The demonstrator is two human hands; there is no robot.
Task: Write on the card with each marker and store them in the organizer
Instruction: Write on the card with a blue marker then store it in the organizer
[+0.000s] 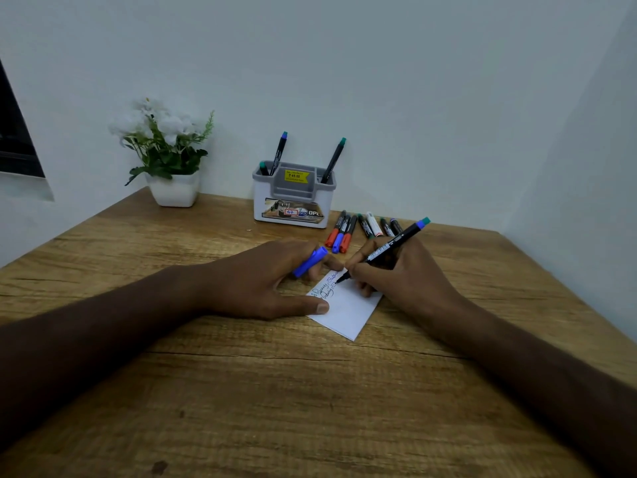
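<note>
A white card [348, 310] with two lines of handwriting lies on the wooden table. My right hand [400, 270] grips an uncapped black marker [393, 244], its tip touching the card's upper part. My left hand [265, 281] rests on the card's left edge with the thumb pressing it, and its fingers hold the blue cap [309, 261]. A grey and white organizer [293, 198] stands at the back holding three markers. Several capped markers [355, 227] lie in a row on the table beside the organizer.
A white pot of artificial white flowers [169, 157] stands at the back left near the wall. The wooden table [275, 391] meets the walls at the back and the right. A dark window frame [13, 132] shows at far left.
</note>
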